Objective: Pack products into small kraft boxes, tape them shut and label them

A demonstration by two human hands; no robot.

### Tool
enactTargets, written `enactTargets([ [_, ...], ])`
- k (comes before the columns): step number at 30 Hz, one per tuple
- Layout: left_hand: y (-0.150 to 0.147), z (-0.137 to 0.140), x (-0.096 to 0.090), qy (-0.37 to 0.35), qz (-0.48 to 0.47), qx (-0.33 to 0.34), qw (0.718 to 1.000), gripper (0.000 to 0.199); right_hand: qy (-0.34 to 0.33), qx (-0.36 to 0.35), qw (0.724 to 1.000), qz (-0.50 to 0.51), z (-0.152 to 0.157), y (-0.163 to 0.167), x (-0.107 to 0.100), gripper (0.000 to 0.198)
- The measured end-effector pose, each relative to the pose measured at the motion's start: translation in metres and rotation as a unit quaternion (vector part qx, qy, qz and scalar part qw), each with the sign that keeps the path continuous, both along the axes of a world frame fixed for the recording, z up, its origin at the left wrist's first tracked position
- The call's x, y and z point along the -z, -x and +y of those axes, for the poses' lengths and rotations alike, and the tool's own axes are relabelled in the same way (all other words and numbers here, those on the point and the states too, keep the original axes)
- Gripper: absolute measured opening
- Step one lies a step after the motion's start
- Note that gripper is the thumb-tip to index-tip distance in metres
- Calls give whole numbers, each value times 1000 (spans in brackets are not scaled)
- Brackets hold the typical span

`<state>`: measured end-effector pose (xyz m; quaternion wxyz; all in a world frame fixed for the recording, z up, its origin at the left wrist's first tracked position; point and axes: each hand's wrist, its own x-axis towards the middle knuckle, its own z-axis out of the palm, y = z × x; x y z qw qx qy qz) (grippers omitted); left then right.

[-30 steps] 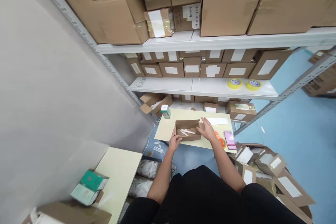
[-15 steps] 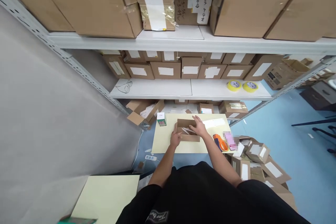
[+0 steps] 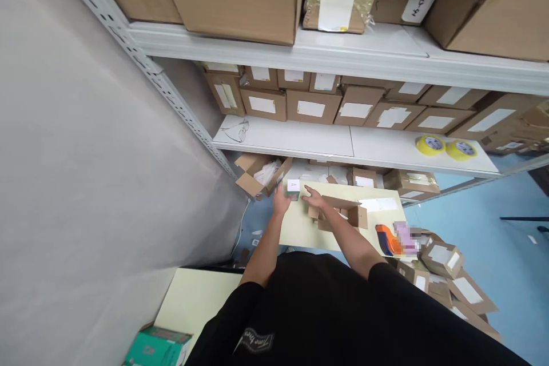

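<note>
A small green box with a white top (image 3: 293,185) stands near the left edge of the pale yellow table (image 3: 295,231). My left hand (image 3: 281,201) is at its left side with fingers extended; I cannot tell whether they touch it. Just right of the small box is my right hand (image 3: 313,197), its fingers apart and nothing in them. Beneath my right forearm lies an open cardboard box (image 3: 355,218) with its flaps spread and some white pieces inside, partly hidden by the arm.
An orange and dark blue tape dispenser (image 3: 388,240) and white paper (image 3: 378,204) are on the table's right. An open carton (image 3: 253,183) stands behind at left. Shelves hold many boxes and two yellow tape rolls (image 3: 430,145). Cardboard boxes (image 3: 469,290) pile up at right.
Both hands have left the open cardboard box and moved left to either side of the small green box. The view has turned left, and the cardboard box's flaps now spread outward.
</note>
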<state>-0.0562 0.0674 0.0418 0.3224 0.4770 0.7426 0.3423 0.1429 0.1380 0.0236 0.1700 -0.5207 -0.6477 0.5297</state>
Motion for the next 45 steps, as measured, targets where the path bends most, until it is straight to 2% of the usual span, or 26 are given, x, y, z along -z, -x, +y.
enactTargets([
  [2, 17, 9, -7, 25, 0, 14, 1000, 97, 5, -12, 1000, 23, 2, 23, 10, 83],
  [5, 29, 20, -13, 40, -4, 67, 997, 109, -6, -31, 998, 52, -2, 47, 19, 87],
  [8, 31, 26, -16, 53, 11, 100, 993, 105, -22, -44, 997, 54, -8, 57, 21, 89],
  [11, 35, 28, -21, 82, 39, 122, 988, 90, -20, -59, 996, 58, -11, 55, 16, 87],
  [15, 49, 29, -41, 70, 65, 145, 985, 74, 1, -46, 996, 76, -12, 43, -1, 86],
  [18, 58, 28, -68, 18, 82, 167, 982, 68, -12, -25, 996, 82, -13, 29, -18, 91],
  [21, 56, 29, -100, -38, 83, 215, 972, 75, -37, -23, 996, 83, -14, 13, -35, 101],
  [24, 42, 32, -125, -66, 27, 270, 960, 83, -75, -3, 993, 92, -17, -12, -49, 108],
  [26, 29, 35, -132, -59, -48, 298, 951, 86, -105, 26, 990, 95, -20, -37, -58, 105],
  [28, 14, 38, -129, -40, -129, 317, 939, 90, -127, 56, 987, 83, -24, -70, -67, 100],
  [31, -15, 40, -109, -16, -199, 323, 925, 92, -162, 90, 982, 45, -32, -126, -77, 94],
  [36, -73, 33, -58, 15, -153, 318, 936, 84, -226, 104, 965, -78, -51, -197, -73, 91],
  [41, -113, 19, -18, 50, -129, 299, 944, 89, -189, 112, 968, -121, -72, -219, -44, 95],
  [45, -128, 2, 4, 91, -34, 279, 955, 103, -143, 124, 975, -116, -81, -219, -27, 95],
])
